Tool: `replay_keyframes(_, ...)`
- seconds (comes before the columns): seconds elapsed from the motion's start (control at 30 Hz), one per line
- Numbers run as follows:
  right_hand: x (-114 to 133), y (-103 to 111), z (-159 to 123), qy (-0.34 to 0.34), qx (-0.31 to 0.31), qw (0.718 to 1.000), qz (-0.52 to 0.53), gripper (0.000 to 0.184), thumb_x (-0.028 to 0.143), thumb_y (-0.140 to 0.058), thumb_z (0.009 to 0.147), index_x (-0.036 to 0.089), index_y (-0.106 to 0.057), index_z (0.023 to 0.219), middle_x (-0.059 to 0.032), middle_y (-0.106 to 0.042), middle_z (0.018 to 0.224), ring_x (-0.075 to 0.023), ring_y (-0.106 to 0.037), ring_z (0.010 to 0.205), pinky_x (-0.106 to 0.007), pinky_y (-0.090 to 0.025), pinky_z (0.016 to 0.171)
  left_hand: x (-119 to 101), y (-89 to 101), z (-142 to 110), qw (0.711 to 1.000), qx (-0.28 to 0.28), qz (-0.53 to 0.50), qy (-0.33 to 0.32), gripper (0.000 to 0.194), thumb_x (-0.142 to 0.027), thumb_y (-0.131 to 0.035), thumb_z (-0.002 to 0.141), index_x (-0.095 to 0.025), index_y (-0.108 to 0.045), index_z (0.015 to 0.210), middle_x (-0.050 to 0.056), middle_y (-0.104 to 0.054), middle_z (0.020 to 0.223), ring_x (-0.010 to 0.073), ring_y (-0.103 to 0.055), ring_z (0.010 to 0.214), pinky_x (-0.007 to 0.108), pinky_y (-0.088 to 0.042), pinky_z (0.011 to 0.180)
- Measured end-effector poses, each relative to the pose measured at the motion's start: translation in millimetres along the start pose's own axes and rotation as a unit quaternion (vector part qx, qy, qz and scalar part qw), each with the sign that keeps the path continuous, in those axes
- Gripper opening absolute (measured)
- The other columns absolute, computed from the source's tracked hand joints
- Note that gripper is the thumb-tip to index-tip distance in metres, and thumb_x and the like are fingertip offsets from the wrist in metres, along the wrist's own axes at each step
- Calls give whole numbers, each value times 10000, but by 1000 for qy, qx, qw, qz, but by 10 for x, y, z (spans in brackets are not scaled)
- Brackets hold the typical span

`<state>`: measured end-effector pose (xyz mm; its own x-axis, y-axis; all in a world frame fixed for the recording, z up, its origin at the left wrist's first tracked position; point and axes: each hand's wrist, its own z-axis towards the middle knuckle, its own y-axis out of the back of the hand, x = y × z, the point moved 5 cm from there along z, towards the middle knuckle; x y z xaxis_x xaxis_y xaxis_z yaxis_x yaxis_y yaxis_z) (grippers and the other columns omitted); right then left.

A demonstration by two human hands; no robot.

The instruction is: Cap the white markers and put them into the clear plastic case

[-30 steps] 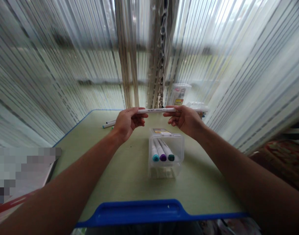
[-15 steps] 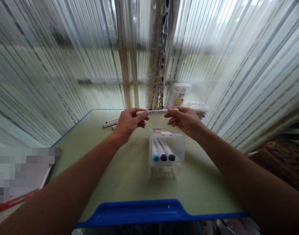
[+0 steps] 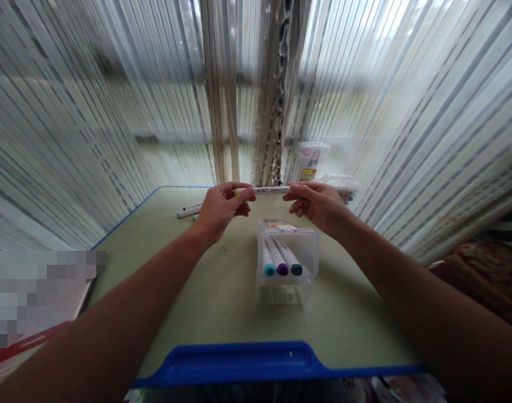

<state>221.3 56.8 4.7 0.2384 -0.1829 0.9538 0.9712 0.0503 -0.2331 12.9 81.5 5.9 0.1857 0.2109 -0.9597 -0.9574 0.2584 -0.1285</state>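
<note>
A white marker (image 3: 273,190) with a yellow end lies level between my two hands, above the far part of the table. My left hand (image 3: 227,207) pinches its yellow left end. At the other end, the thumb and fingers of my right hand (image 3: 316,202) grip it and cover the tip. Below and nearer stands a clear plastic case (image 3: 309,252), its open end facing me. Inside lie a light-blue-capped marker (image 3: 269,269), a purple-capped marker (image 3: 282,268) and a dark-green-capped marker (image 3: 296,268). Several loose markers (image 3: 188,211) rest left of my left hand, partly hidden by it.
The pale table (image 3: 222,313) has a blue rim and a blue tray (image 3: 243,362) at its front edge. Another clear marker case (image 3: 312,159) stands upright at the back, beside a clear container (image 3: 342,183). String curtains (image 3: 155,101) hang behind. A patterned cloth (image 3: 486,274) is at the right.
Both hands keep hold of the marker in nearly the same place. My right fingers now cover more of its right end. The whole view has shifted slightly.
</note>
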Motion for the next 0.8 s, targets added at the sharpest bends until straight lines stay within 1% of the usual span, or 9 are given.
replay_keyframes(0.1, 23, -1, -7, -7, -3, 1000, 7, 164, 264, -785, 756, 139, -729, 844, -69, -764, 720, -116, -667, 465, -160, -459, 383, 8, -3, 3, 1000, -2, -22, 18, 161, -222, -748, 805, -104, -709, 908, 71, -728, 777, 87, -601, 519, 232, -515, 533)
replay_keyframes(0.2, 46, -7, -24, -14, -6, 1000, 10, 104, 206, -679, 824, 126, -726, 873, -73, -764, 719, -116, -666, 467, -164, -466, 392, 5, -13, 0, 999, -4, -44, 30, 116, -185, -689, 851, -95, -706, 923, 73, -724, 773, 91, -603, 520, 235, -519, 536)
replay_keyframes(0.3, 65, -13, -36, -19, -8, 1000, 16, 128, 171, -610, 851, 121, -720, 893, -72, -764, 721, -115, -665, 472, -167, -469, 399, -4, -18, -3, 997, -7, -62, 41, 113, -164, -629, 886, -90, -704, 926, 82, -723, 766, 98, -604, 520, 238, -516, 534)
replay_keyframes(0.5, 76, -13, -35, -32, -10, 999, 32, 198, 153, -523, 880, 112, -707, 942, -78, -766, 735, -119, -660, 482, -182, -471, 407, -18, -26, -5, 995, -7, -91, 46, 191, -156, -524, 931, -72, -695, 955, 106, -721, 765, 119, -610, 522, 257, -516, 536)
replay_keyframes(0.8, 98, -30, -44, -52, -26, 998, 37, 229, 146, -467, 882, 104, -684, 941, -82, -760, 721, -118, -644, 465, -192, -457, 412, -18, -15, 3, 991, -7, -119, 58, 233, -162, -461, 950, -65, -671, 981, 118, -718, 751, 135, -618, 516, 275, -516, 540)
